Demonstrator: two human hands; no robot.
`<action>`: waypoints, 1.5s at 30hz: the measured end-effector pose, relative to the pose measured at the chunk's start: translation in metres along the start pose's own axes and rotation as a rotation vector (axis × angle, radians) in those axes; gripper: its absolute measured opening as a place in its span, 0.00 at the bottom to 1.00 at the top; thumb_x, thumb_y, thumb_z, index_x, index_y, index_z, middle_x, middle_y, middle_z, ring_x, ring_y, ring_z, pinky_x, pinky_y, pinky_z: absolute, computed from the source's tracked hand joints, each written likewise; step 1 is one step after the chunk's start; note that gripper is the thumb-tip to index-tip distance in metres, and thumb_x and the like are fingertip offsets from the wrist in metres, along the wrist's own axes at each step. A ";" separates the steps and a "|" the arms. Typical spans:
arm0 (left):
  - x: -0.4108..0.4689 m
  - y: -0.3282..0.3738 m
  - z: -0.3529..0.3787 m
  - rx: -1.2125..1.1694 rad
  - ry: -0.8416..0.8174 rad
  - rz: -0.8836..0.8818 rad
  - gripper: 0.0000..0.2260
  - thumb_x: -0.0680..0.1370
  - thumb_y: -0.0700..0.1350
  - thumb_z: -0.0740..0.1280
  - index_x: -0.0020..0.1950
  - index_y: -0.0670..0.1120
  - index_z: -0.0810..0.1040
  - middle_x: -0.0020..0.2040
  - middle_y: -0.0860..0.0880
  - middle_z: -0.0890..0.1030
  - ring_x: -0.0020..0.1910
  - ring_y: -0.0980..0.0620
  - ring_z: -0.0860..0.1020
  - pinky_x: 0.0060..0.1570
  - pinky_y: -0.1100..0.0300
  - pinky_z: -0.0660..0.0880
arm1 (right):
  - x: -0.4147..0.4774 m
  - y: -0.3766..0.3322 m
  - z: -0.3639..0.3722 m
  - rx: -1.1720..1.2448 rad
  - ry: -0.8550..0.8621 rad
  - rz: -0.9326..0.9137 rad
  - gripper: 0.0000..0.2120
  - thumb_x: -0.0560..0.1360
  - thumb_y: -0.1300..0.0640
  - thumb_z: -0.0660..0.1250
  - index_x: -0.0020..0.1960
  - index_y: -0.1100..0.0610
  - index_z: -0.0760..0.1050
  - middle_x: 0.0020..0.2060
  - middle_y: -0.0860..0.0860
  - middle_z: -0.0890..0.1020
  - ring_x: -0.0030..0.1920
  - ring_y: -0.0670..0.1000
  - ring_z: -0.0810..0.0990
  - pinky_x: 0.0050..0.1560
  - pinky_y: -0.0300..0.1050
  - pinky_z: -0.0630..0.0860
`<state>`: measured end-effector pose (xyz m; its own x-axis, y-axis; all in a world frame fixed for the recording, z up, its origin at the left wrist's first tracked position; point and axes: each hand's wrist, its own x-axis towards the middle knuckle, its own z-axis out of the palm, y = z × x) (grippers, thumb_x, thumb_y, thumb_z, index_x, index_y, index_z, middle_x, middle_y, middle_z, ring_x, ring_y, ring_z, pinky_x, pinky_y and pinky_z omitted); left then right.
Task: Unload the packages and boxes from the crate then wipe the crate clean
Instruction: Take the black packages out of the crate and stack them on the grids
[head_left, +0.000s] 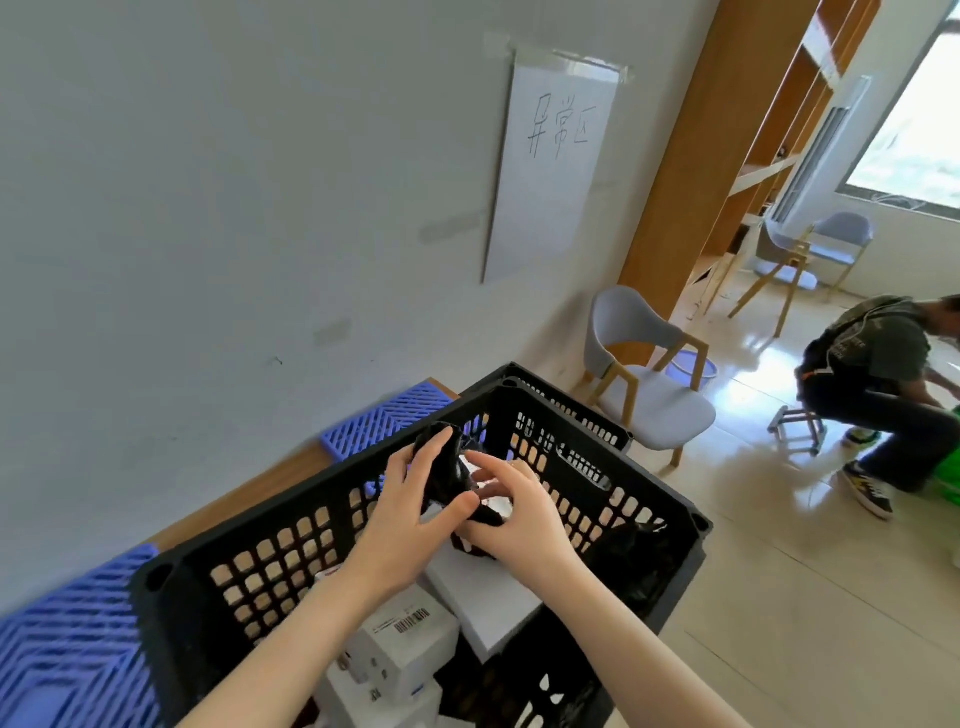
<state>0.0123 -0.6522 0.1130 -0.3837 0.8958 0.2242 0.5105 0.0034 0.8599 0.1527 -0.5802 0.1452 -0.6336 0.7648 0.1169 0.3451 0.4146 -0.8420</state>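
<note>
Head view, lower centre of the frame: white boxes (410, 642) lie in the bottom of the black crate (260, 571), one of them bearing a barcode label. A crumpled black bag (634, 561) lies against the crate's right wall. Above the boxes, both hands hold a black package (448, 470) within the crate's rim. The left hand (415, 499) grips its upper part with fingers and thumb curled round it. The right hand (514, 519) clasps its lower end from the right.

The crate stands on a wooden surface beside blue plastic grids (62, 649) at lower left. Farther back at centre right stands a grey chair (639, 374). A paper sheet (556, 166) hangs on the wall above. At far right a person (883, 374) crouches on the shiny floor.
</note>
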 end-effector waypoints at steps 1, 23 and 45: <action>-0.009 0.002 -0.008 0.002 0.011 -0.002 0.33 0.69 0.72 0.61 0.71 0.75 0.52 0.73 0.60 0.57 0.67 0.65 0.61 0.59 0.71 0.63 | -0.005 -0.004 0.004 0.042 -0.014 -0.001 0.34 0.67 0.61 0.76 0.70 0.47 0.70 0.58 0.44 0.73 0.54 0.35 0.75 0.50 0.25 0.72; -0.244 0.060 -0.173 0.240 0.517 0.019 0.30 0.72 0.25 0.63 0.65 0.55 0.76 0.68 0.58 0.69 0.68 0.65 0.66 0.64 0.73 0.66 | -0.101 -0.131 0.118 -0.037 -0.537 -0.461 0.40 0.73 0.52 0.72 0.74 0.31 0.53 0.77 0.40 0.55 0.77 0.40 0.46 0.75 0.51 0.54; -0.427 -0.059 -0.410 0.323 0.704 -0.132 0.24 0.76 0.33 0.66 0.68 0.53 0.73 0.65 0.60 0.72 0.66 0.61 0.71 0.67 0.65 0.67 | -0.180 -0.257 0.382 0.049 -0.714 -0.265 0.26 0.75 0.65 0.69 0.59 0.34 0.74 0.55 0.44 0.79 0.55 0.41 0.78 0.58 0.41 0.77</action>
<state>-0.1695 -1.2172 0.1543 -0.7990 0.3872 0.4601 0.5838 0.3156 0.7481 -0.0866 -1.0134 0.1392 -0.9907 0.1307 -0.0366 0.0983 0.5050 -0.8575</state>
